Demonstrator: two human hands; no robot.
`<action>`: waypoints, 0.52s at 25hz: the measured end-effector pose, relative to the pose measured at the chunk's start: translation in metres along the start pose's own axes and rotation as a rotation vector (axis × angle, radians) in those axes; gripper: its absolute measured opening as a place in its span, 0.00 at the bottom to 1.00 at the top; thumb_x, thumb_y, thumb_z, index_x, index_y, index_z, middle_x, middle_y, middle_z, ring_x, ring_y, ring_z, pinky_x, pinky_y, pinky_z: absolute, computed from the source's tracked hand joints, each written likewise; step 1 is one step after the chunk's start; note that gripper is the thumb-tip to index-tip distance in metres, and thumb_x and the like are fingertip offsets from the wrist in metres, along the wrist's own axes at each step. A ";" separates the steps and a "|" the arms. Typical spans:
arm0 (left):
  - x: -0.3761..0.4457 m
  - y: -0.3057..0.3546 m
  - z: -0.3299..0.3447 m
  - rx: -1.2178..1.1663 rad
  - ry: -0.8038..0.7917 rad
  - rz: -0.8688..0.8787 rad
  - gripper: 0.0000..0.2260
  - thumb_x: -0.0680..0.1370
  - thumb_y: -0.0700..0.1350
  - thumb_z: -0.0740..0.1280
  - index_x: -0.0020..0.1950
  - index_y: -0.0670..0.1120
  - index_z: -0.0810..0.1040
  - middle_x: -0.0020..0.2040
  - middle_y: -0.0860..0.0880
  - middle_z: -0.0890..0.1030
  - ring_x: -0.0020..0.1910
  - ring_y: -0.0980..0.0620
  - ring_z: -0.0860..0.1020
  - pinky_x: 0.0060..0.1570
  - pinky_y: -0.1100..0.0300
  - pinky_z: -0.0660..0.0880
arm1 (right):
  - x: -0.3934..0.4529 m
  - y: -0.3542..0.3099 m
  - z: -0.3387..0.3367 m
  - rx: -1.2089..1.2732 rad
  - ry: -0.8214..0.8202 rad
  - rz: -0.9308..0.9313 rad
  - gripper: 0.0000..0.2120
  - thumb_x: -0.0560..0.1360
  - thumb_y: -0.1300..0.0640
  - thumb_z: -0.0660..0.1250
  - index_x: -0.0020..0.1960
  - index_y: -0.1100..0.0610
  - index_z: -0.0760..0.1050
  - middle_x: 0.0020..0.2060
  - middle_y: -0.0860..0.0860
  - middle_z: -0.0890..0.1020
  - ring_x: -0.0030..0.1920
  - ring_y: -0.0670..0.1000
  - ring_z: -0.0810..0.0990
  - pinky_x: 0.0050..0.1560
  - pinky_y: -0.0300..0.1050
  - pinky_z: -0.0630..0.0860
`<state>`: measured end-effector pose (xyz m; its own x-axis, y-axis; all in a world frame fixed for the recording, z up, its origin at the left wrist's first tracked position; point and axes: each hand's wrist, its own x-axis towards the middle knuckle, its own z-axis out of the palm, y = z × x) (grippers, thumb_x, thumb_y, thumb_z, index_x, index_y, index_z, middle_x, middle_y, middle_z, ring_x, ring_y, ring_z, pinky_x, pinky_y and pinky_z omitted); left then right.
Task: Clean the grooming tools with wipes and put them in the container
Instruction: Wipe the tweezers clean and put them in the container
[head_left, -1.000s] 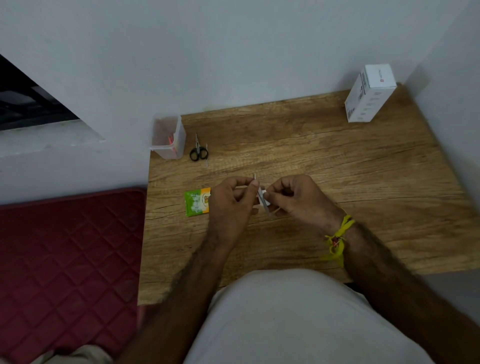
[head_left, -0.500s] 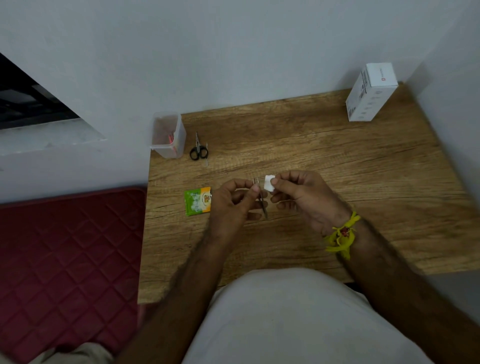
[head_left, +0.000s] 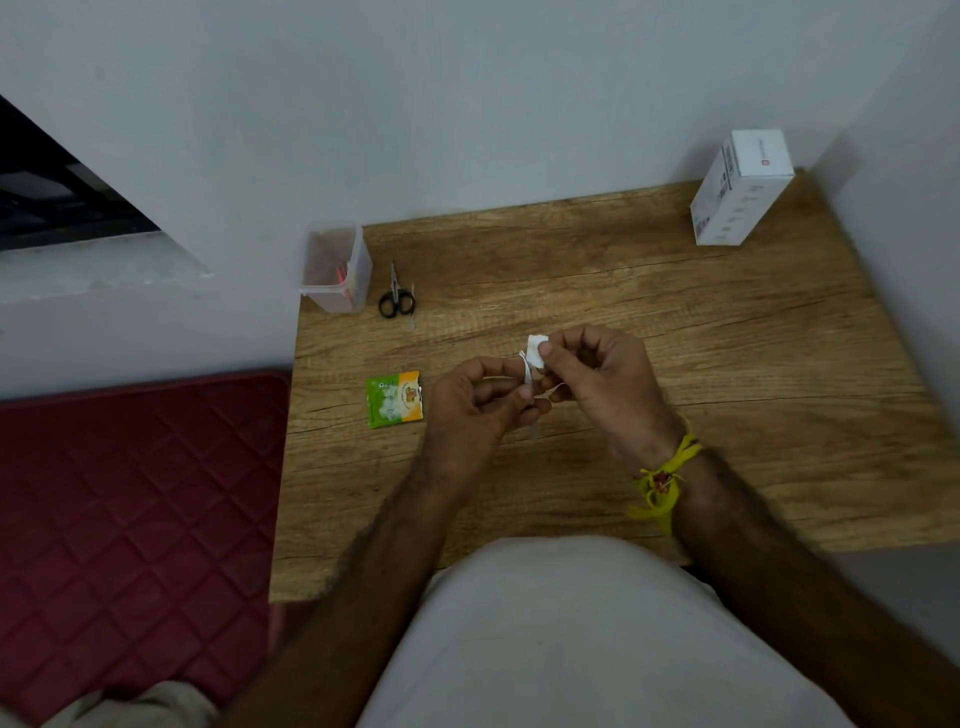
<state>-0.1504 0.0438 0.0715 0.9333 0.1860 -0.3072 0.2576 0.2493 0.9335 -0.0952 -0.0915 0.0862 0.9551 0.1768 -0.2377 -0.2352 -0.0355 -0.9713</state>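
Hands (head_left: 540, 389) curled — tweezers (head_left: 527, 370), wipe (head_left: 536, 349)

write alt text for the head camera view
Over a wooden table, the left hand holds thin metal tweezers while the right hand pinches a white wipe against them. Black scissors lie beside a clear container; a green sachet lies nearer.

Left hand (head_left: 480, 402) pinches slim metal tweezers (head_left: 527, 371) (blurred); right hand (head_left: 597, 379) pinches a white wipe (head_left: 536, 347) against them.
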 end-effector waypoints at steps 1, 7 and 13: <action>0.000 0.000 0.000 0.008 0.002 0.004 0.08 0.77 0.30 0.69 0.54 0.37 0.79 0.46 0.39 0.86 0.44 0.43 0.86 0.42 0.61 0.81 | 0.000 0.000 0.000 0.005 -0.001 0.008 0.07 0.79 0.65 0.67 0.51 0.70 0.79 0.38 0.59 0.84 0.32 0.45 0.82 0.29 0.36 0.76; -0.001 0.000 -0.001 0.051 -0.002 0.014 0.07 0.77 0.31 0.69 0.54 0.37 0.78 0.45 0.40 0.86 0.43 0.45 0.86 0.42 0.60 0.82 | 0.006 0.005 -0.007 0.031 -0.111 0.130 0.08 0.79 0.63 0.69 0.53 0.68 0.80 0.38 0.57 0.84 0.35 0.47 0.82 0.35 0.38 0.78; -0.002 0.002 -0.001 0.101 0.001 0.005 0.07 0.77 0.32 0.70 0.54 0.39 0.78 0.43 0.42 0.87 0.43 0.45 0.86 0.43 0.60 0.82 | 0.007 0.007 -0.011 0.061 -0.165 0.212 0.08 0.79 0.62 0.69 0.53 0.67 0.81 0.37 0.56 0.84 0.34 0.47 0.81 0.35 0.36 0.78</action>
<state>-0.1517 0.0450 0.0734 0.9343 0.1885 -0.3027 0.2769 0.1512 0.9489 -0.0885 -0.1013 0.0779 0.8421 0.3299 -0.4266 -0.4422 -0.0304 -0.8964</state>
